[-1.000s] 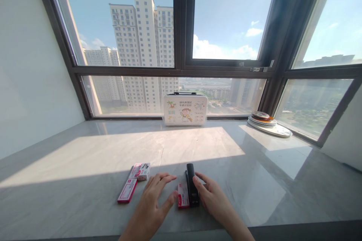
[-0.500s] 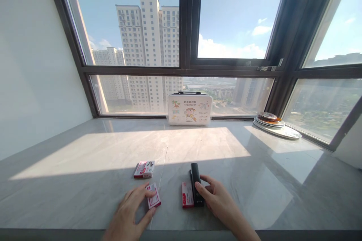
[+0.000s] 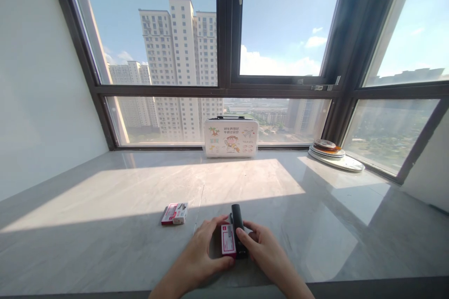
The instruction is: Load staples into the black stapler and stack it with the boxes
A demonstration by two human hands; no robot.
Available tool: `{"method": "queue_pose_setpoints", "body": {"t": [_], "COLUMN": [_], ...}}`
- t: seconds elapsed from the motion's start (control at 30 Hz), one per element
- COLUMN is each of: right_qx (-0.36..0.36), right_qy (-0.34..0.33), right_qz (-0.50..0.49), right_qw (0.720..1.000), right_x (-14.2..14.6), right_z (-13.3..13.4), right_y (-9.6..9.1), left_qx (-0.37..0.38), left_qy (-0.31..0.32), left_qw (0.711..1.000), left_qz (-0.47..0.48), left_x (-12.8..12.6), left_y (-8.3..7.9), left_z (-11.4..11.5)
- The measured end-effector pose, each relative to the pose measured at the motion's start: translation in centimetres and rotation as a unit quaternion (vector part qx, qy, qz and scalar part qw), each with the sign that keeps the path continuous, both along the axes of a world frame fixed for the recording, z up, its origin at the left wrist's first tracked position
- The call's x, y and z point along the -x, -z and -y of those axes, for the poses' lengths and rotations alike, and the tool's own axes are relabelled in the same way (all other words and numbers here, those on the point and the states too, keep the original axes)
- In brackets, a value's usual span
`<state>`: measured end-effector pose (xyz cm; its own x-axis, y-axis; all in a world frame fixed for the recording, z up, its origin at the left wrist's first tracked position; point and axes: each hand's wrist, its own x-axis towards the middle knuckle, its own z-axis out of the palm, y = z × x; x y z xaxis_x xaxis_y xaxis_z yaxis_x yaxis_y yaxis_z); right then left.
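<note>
My left hand [image 3: 200, 251] grips a small white and pink-red staple box [image 3: 228, 240] between thumb at its near end and fingers at its far end. That box lies against the left side of a black stapler [image 3: 237, 225], covering the spot where another red and white box was seen. My right hand [image 3: 262, 247] is closed around the stapler from the right, thumb on its top. Further left, a similar pink and white box [image 3: 174, 213] lies on the stone ledge, apart from both hands.
A white case with cartoon print [image 3: 230, 138] stands against the window at the back. A stack of plates or lids [image 3: 328, 153] sits in the right corner. The marble-look ledge [image 3: 105, 252] has a front edge close to me.
My left hand has brought its staple box rightward, over the red box beside the stapler. My right hand stays on the stapler. The view has shifted slightly.
</note>
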<state>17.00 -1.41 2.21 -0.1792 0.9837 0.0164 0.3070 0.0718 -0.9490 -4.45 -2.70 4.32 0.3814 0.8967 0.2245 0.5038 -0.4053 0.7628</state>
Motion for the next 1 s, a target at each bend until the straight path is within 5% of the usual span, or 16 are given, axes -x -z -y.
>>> {"method": "queue_pose_setpoints", "body": {"t": [0.1, 0.27, 0.37, 0.47, 0.57, 0.7, 0.83, 1.0], "right_qx": [-0.005, 0.002, 0.011, 0.016, 0.015, 0.011, 0.002, -0.006], "right_qy": [0.002, -0.001, 0.000, 0.006, 0.005, 0.005, -0.002, -0.009], "right_qz": [0.003, 0.008, 0.013, 0.020, 0.029, 0.033, 0.028, 0.022], "right_qw": [1.000, 1.000, 1.000, 1.000, 0.999, 0.999, 1.000, 1.000], "right_x": [0.0, -0.1, -0.1, -0.1, -0.1, -0.1, 0.0, 0.1], "right_z": [-0.1, -0.3, -0.2, 0.0, 0.1, 0.0, -0.1, 0.2], "right_y": [0.3, 0.8, 0.7, 0.4, 0.2, 0.4, 0.5, -0.3], "left_qx": [-0.029, -0.148, -0.152, -0.140, -0.101, -0.062, -0.057, -0.030], "left_qy": [-0.034, -0.260, -0.269, -0.256, -0.231, -0.199, -0.169, -0.059], "left_qw": [0.998, 0.953, 0.943, 0.944, 0.958, 0.972, 0.983, 0.998], "left_qz": [0.033, -0.044, -0.124, -0.153, -0.138, -0.107, -0.041, 0.008], "left_x": [2.2, 10.9, 15.4, 17.3, 16.6, 12.8, 7.0, 0.9], "left_y": [-0.6, 0.4, 2.9, 4.8, 5.2, 3.7, 1.5, 0.1], "left_z": [-0.6, -3.8, -4.4, -2.7, -0.1, 2.0, 1.7, -0.2]}}
